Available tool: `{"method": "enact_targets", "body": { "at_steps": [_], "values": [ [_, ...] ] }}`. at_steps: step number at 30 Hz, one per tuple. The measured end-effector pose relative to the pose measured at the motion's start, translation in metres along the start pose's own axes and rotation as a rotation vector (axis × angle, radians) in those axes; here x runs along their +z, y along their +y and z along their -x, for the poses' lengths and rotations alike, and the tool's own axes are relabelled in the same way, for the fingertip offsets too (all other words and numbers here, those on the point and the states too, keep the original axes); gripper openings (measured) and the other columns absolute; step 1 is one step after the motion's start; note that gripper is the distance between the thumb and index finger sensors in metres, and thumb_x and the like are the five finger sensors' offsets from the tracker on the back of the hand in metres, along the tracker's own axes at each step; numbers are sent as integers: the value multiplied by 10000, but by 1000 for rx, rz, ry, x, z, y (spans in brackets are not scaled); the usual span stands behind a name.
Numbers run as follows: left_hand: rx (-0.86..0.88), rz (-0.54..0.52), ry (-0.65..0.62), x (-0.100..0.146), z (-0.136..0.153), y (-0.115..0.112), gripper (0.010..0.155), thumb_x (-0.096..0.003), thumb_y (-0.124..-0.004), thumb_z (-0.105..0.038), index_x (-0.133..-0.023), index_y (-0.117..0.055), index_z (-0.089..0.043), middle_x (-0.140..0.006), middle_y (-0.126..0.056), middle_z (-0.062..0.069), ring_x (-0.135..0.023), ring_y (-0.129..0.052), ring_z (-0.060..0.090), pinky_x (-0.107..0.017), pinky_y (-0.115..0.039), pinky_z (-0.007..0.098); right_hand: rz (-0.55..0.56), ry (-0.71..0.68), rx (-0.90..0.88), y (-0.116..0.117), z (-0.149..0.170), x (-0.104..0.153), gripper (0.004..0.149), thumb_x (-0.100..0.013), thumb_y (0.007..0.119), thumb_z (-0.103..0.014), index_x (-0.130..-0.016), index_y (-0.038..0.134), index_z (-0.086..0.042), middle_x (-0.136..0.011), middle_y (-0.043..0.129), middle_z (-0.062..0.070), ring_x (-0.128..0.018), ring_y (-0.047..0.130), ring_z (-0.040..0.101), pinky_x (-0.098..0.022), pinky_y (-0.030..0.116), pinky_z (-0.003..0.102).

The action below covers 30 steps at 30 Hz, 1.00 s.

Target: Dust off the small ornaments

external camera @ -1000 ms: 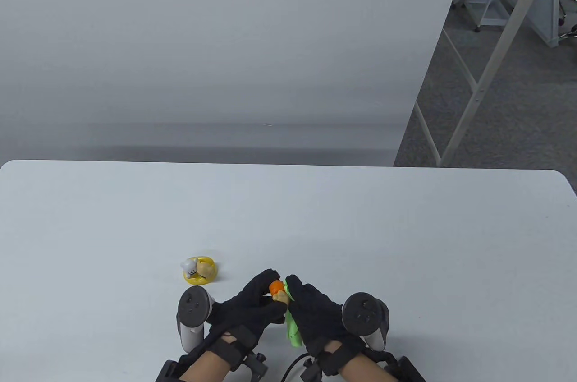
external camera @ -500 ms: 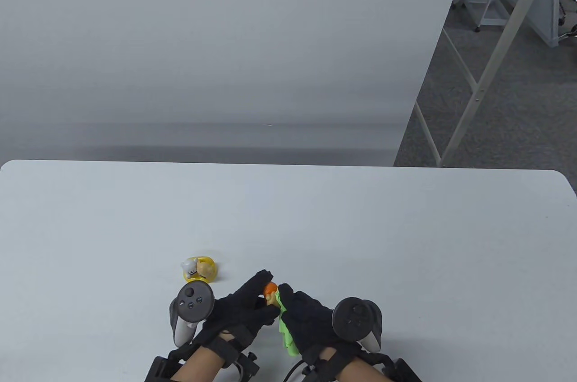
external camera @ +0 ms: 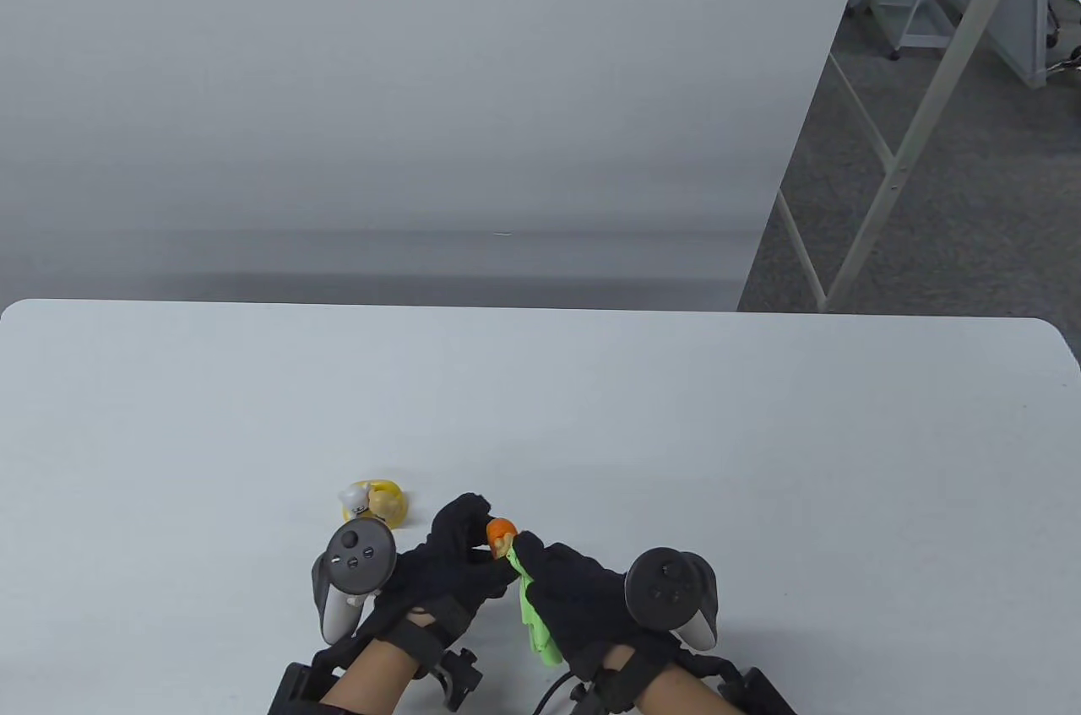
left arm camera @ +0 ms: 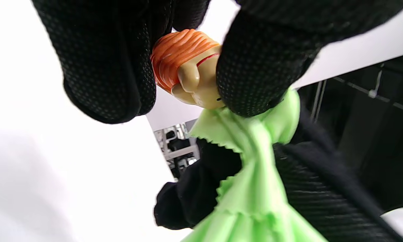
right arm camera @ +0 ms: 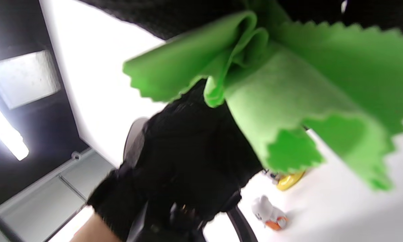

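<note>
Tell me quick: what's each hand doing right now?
Left hand: grips the orange-haired figurine.
Right hand: holds the green cloth against it.

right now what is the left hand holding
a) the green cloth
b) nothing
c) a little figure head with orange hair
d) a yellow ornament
c: the left hand pinches the small figure head with orange hair, while the right hand holds the green cloth against it; the yellow ornament sits on the table.
</note>
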<state>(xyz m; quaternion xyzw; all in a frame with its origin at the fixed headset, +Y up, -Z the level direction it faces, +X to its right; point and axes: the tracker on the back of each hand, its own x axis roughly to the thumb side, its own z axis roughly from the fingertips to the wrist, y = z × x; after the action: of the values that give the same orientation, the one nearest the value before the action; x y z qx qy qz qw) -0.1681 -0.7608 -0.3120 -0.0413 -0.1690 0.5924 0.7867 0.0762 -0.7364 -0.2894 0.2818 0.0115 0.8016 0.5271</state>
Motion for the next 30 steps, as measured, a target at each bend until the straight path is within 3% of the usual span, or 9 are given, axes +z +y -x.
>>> {"method": "enact_targets", "body": {
  "at_steps": [5, 7, 10, 16, 23, 26, 30],
  "values": [
    [81, 72, -148, 0, -7, -5, 824, -441, -1048, -340, -1071, -583, -85, -1052, -575, 347, -704, -1048, 462, -458, -1011, 430, 70, 45, -21, -10, 9, 2, 486, -548, 774, -105, -990, 656, 59, -747, 845, 432, -496, 933, 501, -446, 779, 752],
    [120, 102, -167, 0, -9, -10, 766, -435, -1055, -314, -1064, -688, -80, -1058, -558, 348, -699, -1045, 437, -450, -1014, 429, 77, 47, -37, -10, 9, 2, 485, -549, 773, -107, -991, 658, 55, -747, 845, 431, -497, 934, 499, -448, 780, 749],
    [173, 152, -200, 0, -12, -19, 721, -440, -1031, -289, -1048, -713, -68, -1066, -546, 360, -709, -1024, 454, -458, -1005, 451, 88, 64, -49, -12, 11, 2, 486, -548, 771, -104, -991, 653, 55, -748, 843, 433, -498, 932, 501, -448, 780, 751],
    [149, 35, -226, 1, -16, -15, 684, -352, -1044, -355, -957, -833, -115, -1014, -740, 312, -625, -1109, 388, -397, -1055, 402, 92, 16, -21, -13, 2, 3, 491, -547, 765, -91, -990, 634, 76, -746, 838, 443, -496, 929, 508, -445, 775, 759],
    [54, -169, -134, 7, -7, -6, 692, -365, -1018, -402, -952, -832, -87, -988, -722, 340, -590, -1107, 365, -364, -1055, 373, 43, -60, 60, 0, -11, 4, 503, -543, 772, -93, -973, 609, 113, -735, 849, 445, -482, 940, 501, -436, 787, 758],
    [88, -118, -145, 4, -4, -6, 691, -372, -1010, -403, -960, -827, -90, -1001, -721, 335, -597, -1107, 364, -371, -1054, 373, 55, -38, 60, -2, -9, 3, 497, -542, 775, -93, -976, 626, 99, -737, 850, 443, -484, 938, 504, -439, 784, 759],
    [229, 104, -221, 0, -6, -17, 719, -378, -1013, -397, -984, -802, -75, -1022, -712, 329, -613, -1095, 379, -388, -1035, 398, 88, 48, 31, -13, 2, -2, 487, -542, 774, -95, -979, 651, 81, -735, 850, 441, -481, 938, 503, -437, 783, 756]
  ]
}}
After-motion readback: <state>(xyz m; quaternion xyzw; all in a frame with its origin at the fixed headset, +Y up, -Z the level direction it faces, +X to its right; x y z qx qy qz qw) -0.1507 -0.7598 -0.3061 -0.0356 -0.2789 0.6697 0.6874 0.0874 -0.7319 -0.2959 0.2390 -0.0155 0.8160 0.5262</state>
